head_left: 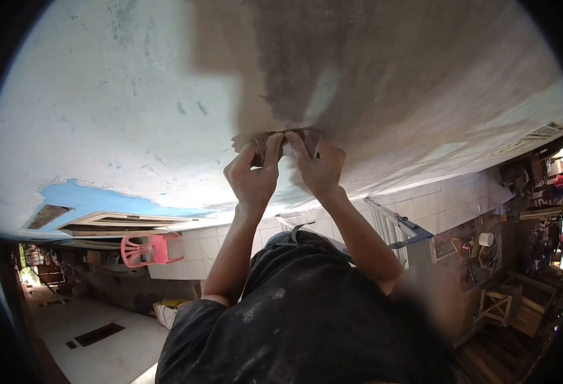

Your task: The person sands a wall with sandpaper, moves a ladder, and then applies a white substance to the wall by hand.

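Both my hands are raised together against a pale, patchy surface (147, 109) that has dark scuffs on it. My left hand (254, 176) is closed, pinching a thin brown sheet (311, 136) that looks like sandpaper. My right hand (322, 169) grips the same sheet from the other side, so the two thumbs almost meet in the middle. The sheet lies against the pale surface, its ends bent up beside my fingers. Most of it is hidden behind my thumbs. A broad shadow covers the surface beyond my hands.
A ladder (390, 224) stands close by my right arm. A pink plastic chair (153, 249) is on the left, by white tiles (195, 256). A blue-painted patch (96, 197) borders a pale frame (128, 221). Wooden furniture (512, 304) and clutter fill the lower right.
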A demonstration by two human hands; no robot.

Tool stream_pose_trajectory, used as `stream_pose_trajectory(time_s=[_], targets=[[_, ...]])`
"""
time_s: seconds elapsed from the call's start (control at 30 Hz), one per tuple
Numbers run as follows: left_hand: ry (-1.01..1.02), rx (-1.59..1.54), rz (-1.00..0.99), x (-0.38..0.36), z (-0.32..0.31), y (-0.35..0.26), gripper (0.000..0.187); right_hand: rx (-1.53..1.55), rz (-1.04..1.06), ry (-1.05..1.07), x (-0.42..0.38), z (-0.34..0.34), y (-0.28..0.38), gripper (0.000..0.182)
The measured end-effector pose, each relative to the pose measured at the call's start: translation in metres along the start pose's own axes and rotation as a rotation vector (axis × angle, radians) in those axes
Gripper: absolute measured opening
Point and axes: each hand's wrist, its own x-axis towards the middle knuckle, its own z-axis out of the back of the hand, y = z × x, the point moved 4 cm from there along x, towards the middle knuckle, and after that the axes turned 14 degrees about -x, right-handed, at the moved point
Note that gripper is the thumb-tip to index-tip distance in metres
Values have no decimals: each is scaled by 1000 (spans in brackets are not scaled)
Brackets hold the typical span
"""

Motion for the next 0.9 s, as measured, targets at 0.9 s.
stream_pose_trajectory(time_s=[0.9], targets=[[1,-121,232,-3,-5,8,17,89,23,-16,13,8,1,15]])
